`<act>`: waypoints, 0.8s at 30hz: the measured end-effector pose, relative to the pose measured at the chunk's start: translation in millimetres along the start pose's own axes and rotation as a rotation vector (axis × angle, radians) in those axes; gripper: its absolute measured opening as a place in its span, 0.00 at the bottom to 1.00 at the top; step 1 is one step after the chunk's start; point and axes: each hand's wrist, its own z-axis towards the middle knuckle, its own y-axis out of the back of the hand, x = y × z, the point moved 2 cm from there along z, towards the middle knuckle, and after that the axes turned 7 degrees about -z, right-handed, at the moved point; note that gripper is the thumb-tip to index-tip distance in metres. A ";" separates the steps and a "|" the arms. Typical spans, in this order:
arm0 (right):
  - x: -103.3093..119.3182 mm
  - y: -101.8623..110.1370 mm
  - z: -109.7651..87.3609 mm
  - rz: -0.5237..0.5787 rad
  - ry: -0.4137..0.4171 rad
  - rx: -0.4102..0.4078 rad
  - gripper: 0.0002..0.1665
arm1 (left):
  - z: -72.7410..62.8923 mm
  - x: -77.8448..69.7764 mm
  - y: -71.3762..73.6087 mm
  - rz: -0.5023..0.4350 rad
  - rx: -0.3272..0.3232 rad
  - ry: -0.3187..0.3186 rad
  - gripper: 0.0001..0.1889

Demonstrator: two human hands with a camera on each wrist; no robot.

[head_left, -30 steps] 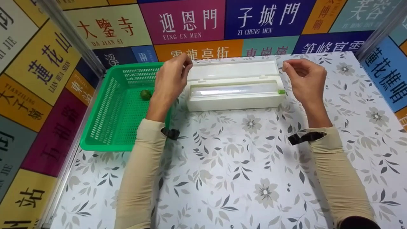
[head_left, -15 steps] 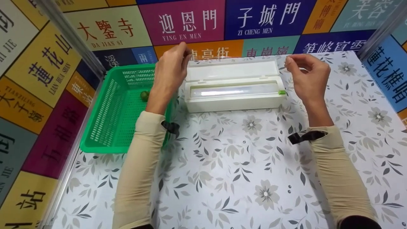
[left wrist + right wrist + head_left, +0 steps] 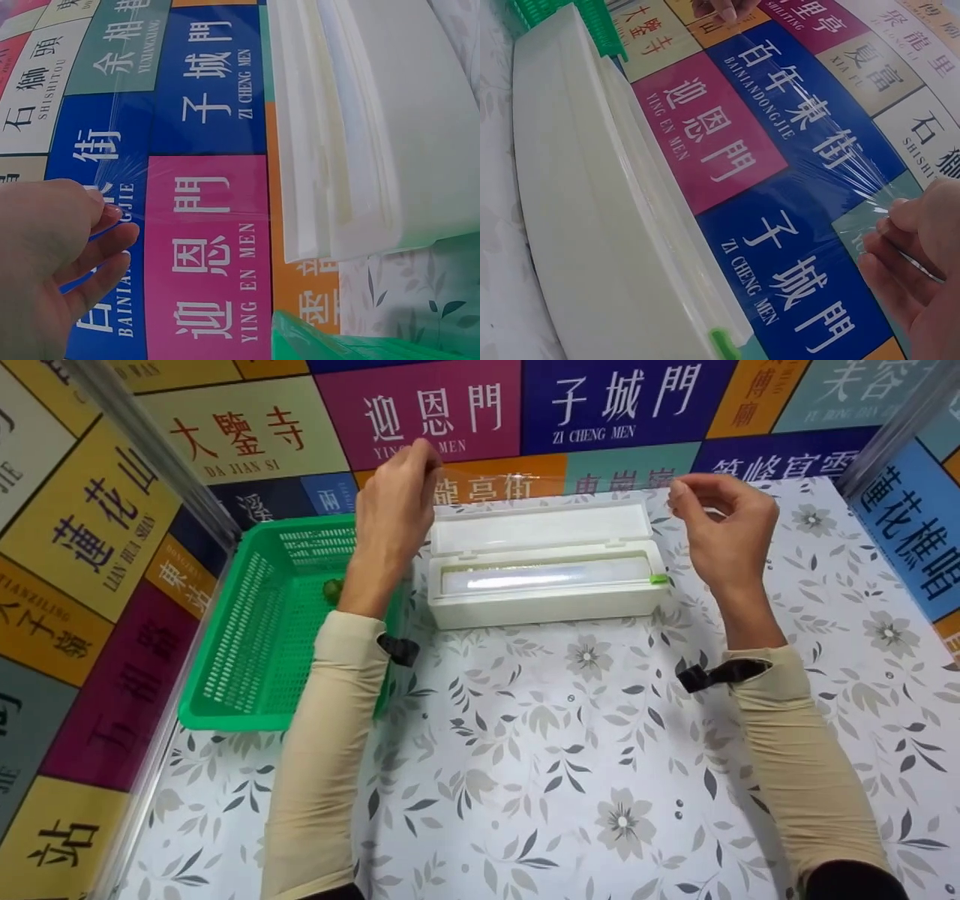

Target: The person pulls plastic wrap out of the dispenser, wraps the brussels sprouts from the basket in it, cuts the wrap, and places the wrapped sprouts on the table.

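Note:
My left hand (image 3: 396,514) and right hand (image 3: 731,529) are raised above a white cling film dispenser (image 3: 547,607). Its lid (image 3: 540,526) is tipped back, and a roll of cling film (image 3: 551,574) lies inside. Between the hands stretches a thin, clear sheet of cling film (image 3: 840,154), hard to see in the head view. In the right wrist view, my right thumb and fingers pinch one corner, with creases fanning out from it. The left wrist view has my left fingertips (image 3: 96,199) pinching the other corner. A green slider (image 3: 658,580) sits at the dispenser's right end.
A green plastic basket (image 3: 274,721) stands left of the dispenser, partly behind my left forearm. One small round green fruit or vegetable (image 3: 331,591) lies in it. Behind the flower-patterned table (image 3: 525,780) rises a wall of coloured sign panels (image 3: 615,405).
Both hands have risen away from the dispenser, the left one more, drawing the cling film up with them. The dispenser and basket stay in place; the head view has shifted slightly.

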 end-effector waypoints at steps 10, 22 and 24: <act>30.5 2.3 9.0 -0.090 0.078 0.018 0.12 | -0.9 -3.4 8.4 -0.040 -0.037 0.042 0.13; 43.5 1.4 26.8 -0.124 0.106 0.009 0.11 | -9.1 -6.9 23.0 -0.055 -0.082 -0.011 0.14; 46.3 2.0 27.3 -0.125 0.119 0.013 0.12 | -10.8 -7.1 26.4 -0.054 -0.090 -0.023 0.14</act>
